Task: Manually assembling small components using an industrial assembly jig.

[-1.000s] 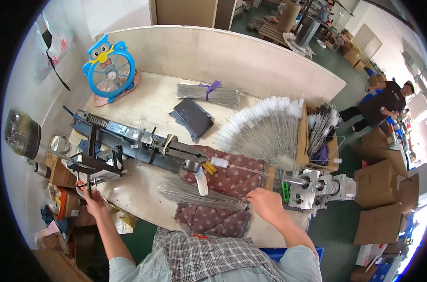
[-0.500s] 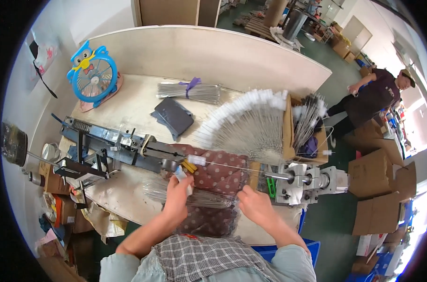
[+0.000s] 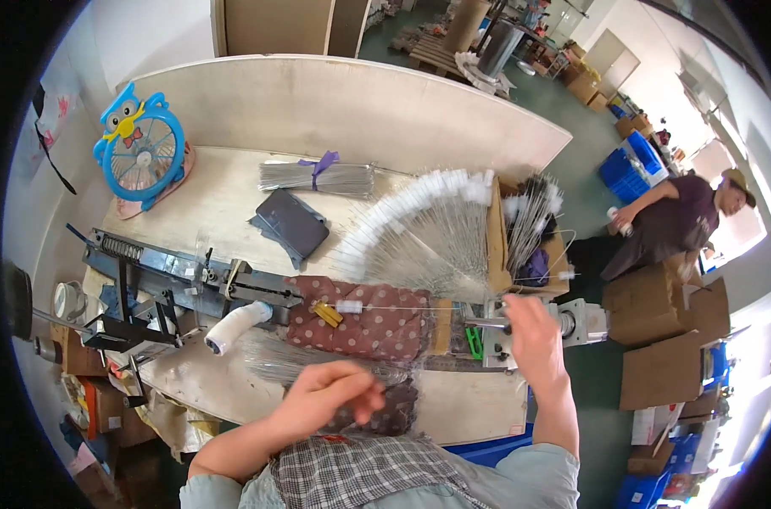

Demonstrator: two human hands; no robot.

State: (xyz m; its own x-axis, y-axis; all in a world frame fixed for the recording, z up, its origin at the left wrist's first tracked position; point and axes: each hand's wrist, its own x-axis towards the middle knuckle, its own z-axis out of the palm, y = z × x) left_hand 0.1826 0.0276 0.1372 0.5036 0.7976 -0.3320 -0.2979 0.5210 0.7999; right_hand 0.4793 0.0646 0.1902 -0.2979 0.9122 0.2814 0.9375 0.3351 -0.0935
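Observation:
A thin metal wire with a white bristle-like tip (image 3: pixel 348 307) stretches across a brown polka-dot cloth (image 3: pixel 385 327) toward the metal clamp unit (image 3: pixel 576 318) on the right. My right hand (image 3: pixel 534 335) is over that unit, near its metal shaft; its fingers are blurred and partly hidden. Nearer me, my left hand (image 3: pixel 330 397) hovers above a bundle of thin wires (image 3: pixel 271 360), fingers loosely bent and apart, holding nothing visible. Left of the cloth, a white-wrapped handle (image 3: pixel 240 327) angles out from the long dark metal jig (image 3: pixel 161 263). A yellow clip-like piece (image 3: pixel 327 315) lies by the wire's tip.
White-tipped wires (image 3: pixel 428 229) fan out beside a cardboard box (image 3: pixel 497 237) of more wires. Behind are a tied wire bundle (image 3: pixel 292 178), dark flat pads (image 3: pixel 294 227) and a blue owl fan (image 3: pixel 144 153). A person (image 3: pixel 678 216) stands at right near cartons (image 3: pixel 657 310).
My left hand has let go of the white-wrapped handle, which has swung left away from the wire's tip. My right hand has moved up and right to the clamp unit. The view has shifted slightly.

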